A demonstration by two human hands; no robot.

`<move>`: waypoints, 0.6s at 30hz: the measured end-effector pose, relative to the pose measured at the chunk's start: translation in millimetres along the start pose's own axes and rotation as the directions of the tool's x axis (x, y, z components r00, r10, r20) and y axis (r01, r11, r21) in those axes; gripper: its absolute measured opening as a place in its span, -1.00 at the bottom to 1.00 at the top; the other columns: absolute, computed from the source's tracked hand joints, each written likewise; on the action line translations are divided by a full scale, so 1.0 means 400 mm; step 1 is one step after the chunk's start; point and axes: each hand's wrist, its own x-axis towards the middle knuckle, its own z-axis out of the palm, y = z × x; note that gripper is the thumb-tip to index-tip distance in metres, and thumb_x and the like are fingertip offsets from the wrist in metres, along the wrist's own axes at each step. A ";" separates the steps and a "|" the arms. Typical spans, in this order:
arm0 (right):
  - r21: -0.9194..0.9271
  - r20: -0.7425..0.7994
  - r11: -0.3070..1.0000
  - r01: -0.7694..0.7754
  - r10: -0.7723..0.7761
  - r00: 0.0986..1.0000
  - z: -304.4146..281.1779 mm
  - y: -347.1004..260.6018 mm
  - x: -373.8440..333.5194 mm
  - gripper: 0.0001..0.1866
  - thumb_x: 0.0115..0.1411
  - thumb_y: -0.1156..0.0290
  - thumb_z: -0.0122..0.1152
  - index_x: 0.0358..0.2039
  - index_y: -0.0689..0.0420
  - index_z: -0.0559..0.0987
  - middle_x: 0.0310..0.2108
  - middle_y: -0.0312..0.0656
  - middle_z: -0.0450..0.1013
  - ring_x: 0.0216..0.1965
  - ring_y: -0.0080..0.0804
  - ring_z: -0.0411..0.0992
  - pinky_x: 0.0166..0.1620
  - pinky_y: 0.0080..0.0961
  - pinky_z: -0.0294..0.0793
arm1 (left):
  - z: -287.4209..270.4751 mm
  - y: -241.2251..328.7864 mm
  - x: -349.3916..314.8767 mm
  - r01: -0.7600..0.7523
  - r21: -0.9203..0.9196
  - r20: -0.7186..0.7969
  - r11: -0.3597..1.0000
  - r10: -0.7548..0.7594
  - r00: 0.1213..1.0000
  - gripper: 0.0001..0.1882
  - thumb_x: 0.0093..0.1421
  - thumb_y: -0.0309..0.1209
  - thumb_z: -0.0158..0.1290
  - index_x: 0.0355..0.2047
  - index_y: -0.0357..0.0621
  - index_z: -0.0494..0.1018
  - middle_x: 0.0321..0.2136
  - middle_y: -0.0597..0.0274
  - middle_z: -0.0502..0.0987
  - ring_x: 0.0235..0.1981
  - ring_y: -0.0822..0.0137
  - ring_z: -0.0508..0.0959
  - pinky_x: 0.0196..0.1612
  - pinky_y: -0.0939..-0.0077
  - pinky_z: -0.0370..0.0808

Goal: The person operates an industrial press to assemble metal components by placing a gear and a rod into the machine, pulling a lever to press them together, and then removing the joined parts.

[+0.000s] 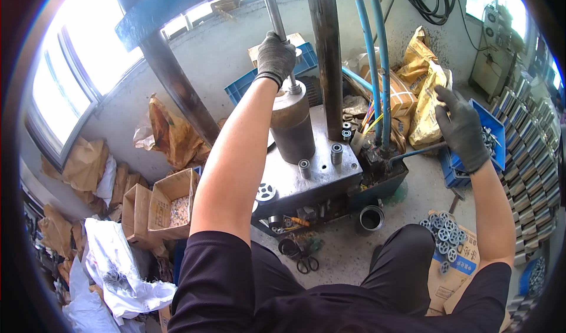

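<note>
My left hand (276,57), in a dark grey work glove, is wrapped round an upright steel rod (272,6). The rod's lower end meets the top of a dark metal cylinder (291,127) standing on a press's steel plate (330,180). Off to the right, my gloved right hand (463,128) is raised with its fingers apart. A dark lever (420,151) ends beside the heel of this hand; I cannot tell whether they touch. Short metal sleeves (336,154) stand on the plate's right side, and a spoked metal wheel (266,192) lies at its left corner.
Thick posts (326,56) and blue hoses (384,68) rise around the plate. A blue crate (488,134) of metal parts stands at right, beside stacked metal pieces (530,174). Spoked wheels (443,236) lie on cardboard. Scissors (308,265) and a metal cup (371,218) sit below.
</note>
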 end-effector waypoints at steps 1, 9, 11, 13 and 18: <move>-0.002 0.006 1.000 0.001 -0.001 1.000 -0.019 -0.007 -0.030 -0.66 0.31 0.48 0.23 0.10 0.16 0.62 -0.12 0.11 0.61 -0.17 0.03 0.63 -0.06 -0.21 0.63 | -0.004 0.006 -0.007 0.009 -0.014 0.011 1.000 -0.009 1.000 -0.69 0.28 -0.41 0.18 -0.03 -0.30 0.43 -0.27 -0.17 0.69 -0.18 -0.05 0.75 -0.07 0.15 0.71; 0.024 0.917 0.985 -0.169 0.045 0.395 -0.155 -0.050 -0.393 -0.70 0.21 0.27 0.25 -0.13 0.14 0.74 -0.24 0.04 0.64 -0.10 0.06 0.60 0.04 -0.14 0.60 | 0.008 -0.008 0.010 -0.018 0.051 -0.040 0.999 0.020 0.999 -0.70 0.23 -0.37 0.15 -0.08 -0.27 0.53 -0.24 -0.25 0.69 -0.11 -0.15 0.72 0.00 0.09 0.65; 0.028 0.911 0.987 -0.161 0.041 0.411 -0.167 -0.054 -0.400 -0.69 0.22 0.27 0.24 -0.12 0.14 0.73 -0.24 0.05 0.65 -0.11 0.07 0.61 0.03 -0.15 0.61 | 0.013 -0.008 0.012 -0.024 0.025 -0.036 0.999 0.025 0.999 -0.70 0.23 -0.37 0.16 -0.07 -0.27 0.53 -0.24 -0.24 0.69 -0.11 -0.14 0.72 0.00 0.10 0.66; 0.052 0.901 0.986 -0.157 0.021 0.432 -0.163 -0.056 -0.392 -0.68 0.23 0.26 0.23 -0.10 0.14 0.73 -0.24 0.06 0.66 -0.13 0.08 0.62 0.03 -0.16 0.61 | 0.007 -0.006 0.012 -0.034 0.020 -0.034 0.999 0.034 0.999 -0.69 0.23 -0.37 0.16 -0.06 -0.27 0.53 -0.24 -0.24 0.69 -0.11 -0.13 0.72 0.00 0.11 0.67; 0.049 0.818 0.950 -0.309 0.139 0.558 -0.154 -0.069 -0.345 -0.66 0.24 0.27 0.24 -0.06 0.15 0.72 -0.27 0.08 0.67 -0.19 0.05 0.66 -0.05 -0.17 0.64 | -0.002 0.004 -0.001 0.029 -0.048 0.026 0.998 -0.028 0.999 -0.62 0.25 -0.42 0.24 0.00 -0.33 0.42 -0.24 -0.18 0.69 -0.15 -0.03 0.75 -0.02 0.18 0.72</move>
